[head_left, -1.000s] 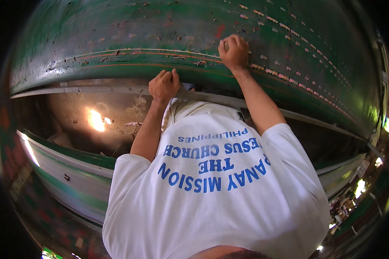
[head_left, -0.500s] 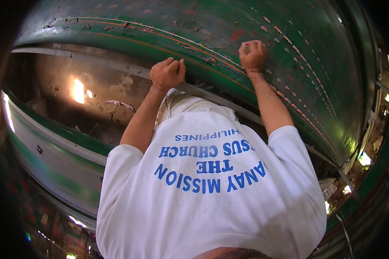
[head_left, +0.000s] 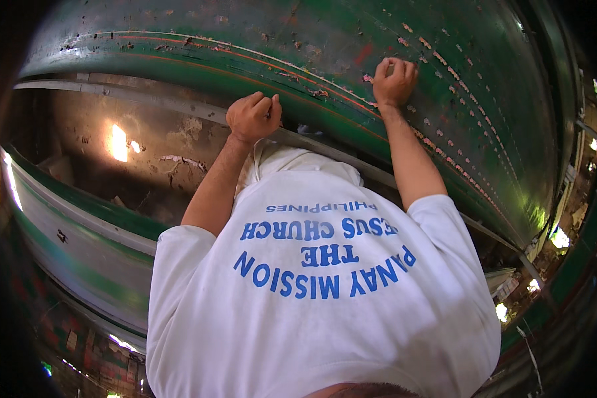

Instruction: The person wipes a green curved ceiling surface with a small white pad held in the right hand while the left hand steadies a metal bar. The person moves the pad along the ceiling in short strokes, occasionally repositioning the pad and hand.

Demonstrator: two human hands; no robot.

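White shirt (head_left: 325,239) nearest, short of the green panel (head_left: 331,53). Left hand (head_left: 254,118) at panel's near edge, by pale rail (head_left: 146,97); fingers curled, grasp cannot be told. Right hand (head_left: 395,81) farther over panel; fingers curled, contents hidden. Pale flecks (head_left: 438,57) in rows on panel beyond. Judgement: keep the wrists loose, knuckles off panel's rough spots.
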